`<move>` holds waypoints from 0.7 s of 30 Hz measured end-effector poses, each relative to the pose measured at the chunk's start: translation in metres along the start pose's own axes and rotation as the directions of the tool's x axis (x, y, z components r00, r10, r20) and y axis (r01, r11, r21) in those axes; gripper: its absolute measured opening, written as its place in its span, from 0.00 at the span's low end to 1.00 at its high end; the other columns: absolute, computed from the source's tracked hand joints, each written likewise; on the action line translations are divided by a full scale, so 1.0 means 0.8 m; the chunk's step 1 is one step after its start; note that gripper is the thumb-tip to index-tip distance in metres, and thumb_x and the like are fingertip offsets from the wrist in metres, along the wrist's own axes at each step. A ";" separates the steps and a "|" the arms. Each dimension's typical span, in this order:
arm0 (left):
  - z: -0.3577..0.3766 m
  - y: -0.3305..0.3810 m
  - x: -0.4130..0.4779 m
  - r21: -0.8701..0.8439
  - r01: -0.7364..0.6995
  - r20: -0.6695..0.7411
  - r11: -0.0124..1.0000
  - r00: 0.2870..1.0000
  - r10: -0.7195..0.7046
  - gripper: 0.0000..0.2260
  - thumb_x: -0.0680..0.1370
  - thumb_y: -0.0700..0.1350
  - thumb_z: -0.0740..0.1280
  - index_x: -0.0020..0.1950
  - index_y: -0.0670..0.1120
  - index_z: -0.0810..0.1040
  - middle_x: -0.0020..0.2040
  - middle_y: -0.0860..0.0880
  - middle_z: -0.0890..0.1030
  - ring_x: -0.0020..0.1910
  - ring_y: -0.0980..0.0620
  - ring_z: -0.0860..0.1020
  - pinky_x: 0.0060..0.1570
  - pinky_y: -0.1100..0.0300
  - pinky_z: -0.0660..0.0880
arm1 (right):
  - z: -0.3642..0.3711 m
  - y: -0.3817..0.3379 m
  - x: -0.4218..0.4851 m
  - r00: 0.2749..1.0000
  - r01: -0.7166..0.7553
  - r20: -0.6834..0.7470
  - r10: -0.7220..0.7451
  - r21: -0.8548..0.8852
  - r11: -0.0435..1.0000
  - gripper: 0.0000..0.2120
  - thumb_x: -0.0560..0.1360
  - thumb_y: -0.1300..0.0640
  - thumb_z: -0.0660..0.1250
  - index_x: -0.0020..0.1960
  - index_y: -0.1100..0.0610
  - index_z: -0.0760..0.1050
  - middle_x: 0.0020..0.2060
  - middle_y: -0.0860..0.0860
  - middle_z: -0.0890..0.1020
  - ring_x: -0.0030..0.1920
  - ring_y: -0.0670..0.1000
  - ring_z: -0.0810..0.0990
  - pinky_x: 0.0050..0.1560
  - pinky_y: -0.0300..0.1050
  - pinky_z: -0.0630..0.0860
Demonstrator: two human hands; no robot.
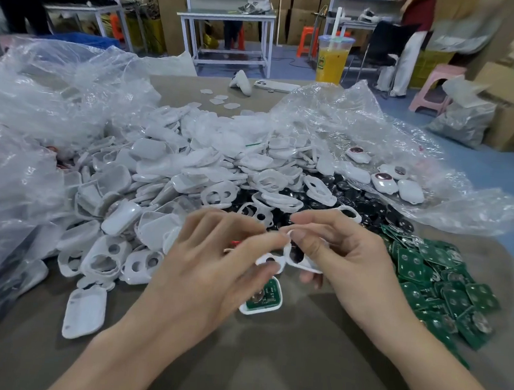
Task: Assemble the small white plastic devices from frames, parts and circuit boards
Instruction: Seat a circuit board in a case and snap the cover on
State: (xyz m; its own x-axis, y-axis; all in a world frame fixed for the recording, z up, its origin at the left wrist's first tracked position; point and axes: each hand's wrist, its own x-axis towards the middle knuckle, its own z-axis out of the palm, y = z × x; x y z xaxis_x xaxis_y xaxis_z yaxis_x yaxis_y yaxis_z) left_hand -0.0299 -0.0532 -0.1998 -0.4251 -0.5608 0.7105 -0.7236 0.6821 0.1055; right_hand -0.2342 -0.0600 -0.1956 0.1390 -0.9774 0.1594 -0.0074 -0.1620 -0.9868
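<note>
Assembly stands partway through one unit, with a great deal of stock left. Both hands work just above the tabletop (267, 365). The left hand (213, 262) pinches one end of a white frame (280, 259) between thumb and forefinger. The right hand (346, 257) grips the other end with its fingers curled round it, so the two-holed piece hangs in the air between them, clear of the tabletop. Directly beneath it on the tabletop lies a white shell (248, 311) with a green circuit board (264, 295) already seated inside. I take this to be the base the frame is meant for; the frame is not yet on it. Whether a black part already sits in the frame's larger opening I cannot tell, as the fingers cover it. Done so far, by the look of it, are a few closed devices (382, 182) resting on the plastic bag (463, 208) at the far right. Much more is left to do: a big heap of white shells and frames (165, 169) spreads over the middle and left, a patch of black round parts (359, 204) lies behind the right hand, and a pile of loose boards (445, 289) sits to the right. Judged from these piles, the job is near its start.
</note>
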 end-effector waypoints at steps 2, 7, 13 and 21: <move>0.000 0.002 0.001 -0.004 -0.062 0.006 0.998 0.998 0.062 0.09 0.83 0.50 0.66 0.60 0.50 0.83 0.53 0.50 0.81 0.50 0.49 0.76 0.56 0.53 0.72 | 0.003 -0.001 0.000 0.998 -0.025 0.056 0.023 0.048 0.999 0.07 0.73 0.50 0.71 0.51 0.45 0.83 0.47 0.49 0.88 0.28 0.45 0.79 0.29 0.38 0.76; -0.001 0.005 0.001 -0.013 -0.072 0.000 0.997 0.997 0.072 0.12 0.85 0.49 0.64 0.52 0.47 0.86 0.52 0.49 0.82 0.49 0.49 0.76 0.50 0.52 0.74 | 0.004 -0.005 -0.001 0.992 -0.039 0.124 0.030 0.072 0.997 0.06 0.75 0.50 0.71 0.51 0.47 0.84 0.40 0.51 0.87 0.28 0.48 0.80 0.29 0.39 0.76; -0.004 0.002 -0.002 -0.138 0.131 0.015 0.982 0.991 -0.130 0.11 0.82 0.52 0.64 0.54 0.48 0.82 0.54 0.54 0.80 0.53 0.54 0.75 0.54 0.61 0.71 | 0.002 -0.009 -0.007 0.987 0.059 0.147 -0.064 0.039 0.998 0.16 0.75 0.37 0.69 0.51 0.48 0.84 0.48 0.52 0.86 0.43 0.51 0.85 0.36 0.41 0.79; -0.009 0.003 -0.002 -0.191 0.284 0.072 0.940 0.959 -0.275 0.13 0.82 0.55 0.62 0.56 0.49 0.81 0.49 0.59 0.81 0.50 0.60 0.74 0.55 0.67 0.68 | 0.002 -0.002 -0.004 0.989 0.073 0.131 -0.067 -0.036 0.997 0.09 0.74 0.45 0.72 0.50 0.48 0.85 0.38 0.51 0.85 0.37 0.44 0.81 0.37 0.39 0.78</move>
State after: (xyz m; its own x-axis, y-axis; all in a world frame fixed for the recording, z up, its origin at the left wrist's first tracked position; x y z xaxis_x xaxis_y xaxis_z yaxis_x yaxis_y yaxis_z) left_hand -0.0268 -0.0476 -0.1955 -0.2475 -0.7592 0.6020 -0.6970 0.5711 0.4336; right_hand -0.2327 -0.0565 -0.1947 0.2681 -0.9379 0.2201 -0.0330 -0.2373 -0.9709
